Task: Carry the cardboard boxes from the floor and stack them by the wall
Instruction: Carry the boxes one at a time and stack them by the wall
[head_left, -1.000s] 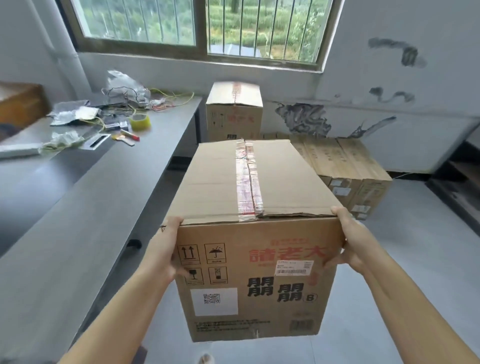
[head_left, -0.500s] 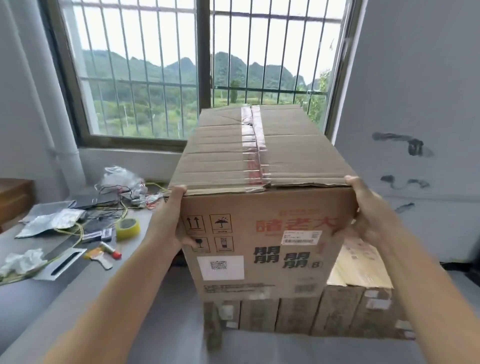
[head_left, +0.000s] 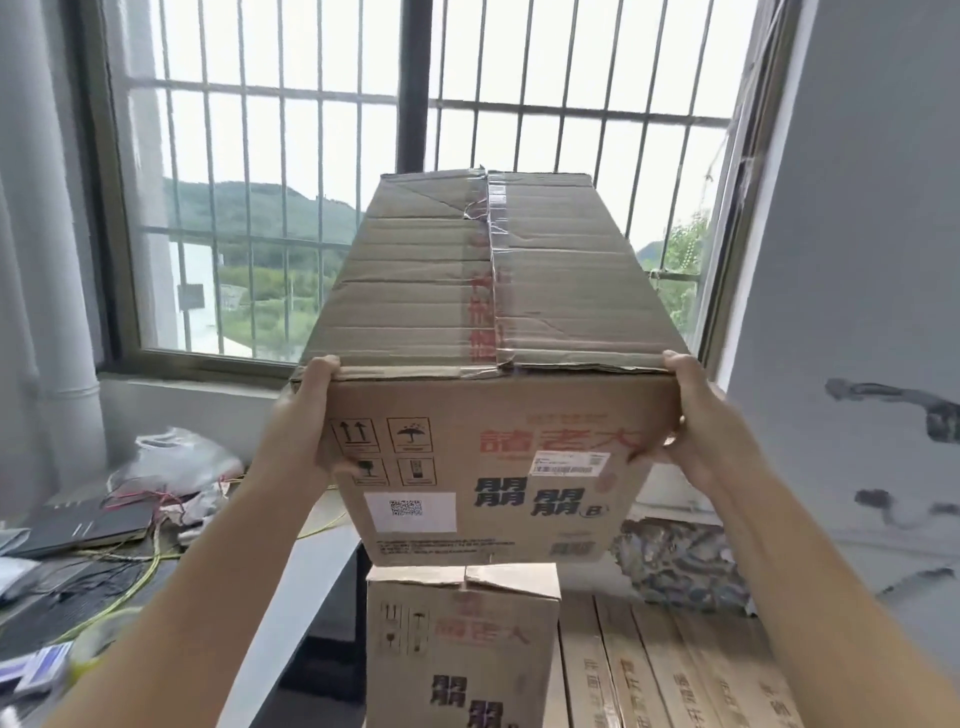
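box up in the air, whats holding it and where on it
Both hands hold the box: the left hand grips its near left edge, the right hand its near right edge, fingers curled over the top corners. It hangs above another box.

Held box (head_left: 498, 322): creased matt cardboard, glossy tape seam (head_left: 493, 291). Window bars (head_left: 524, 83): metal.

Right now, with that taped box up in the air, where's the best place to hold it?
By its two short side walls near the front top corners, one hand from each side, as the left hand and right hand do on the carried box. It is too wide for one hand, and its flat walls offer no handles.
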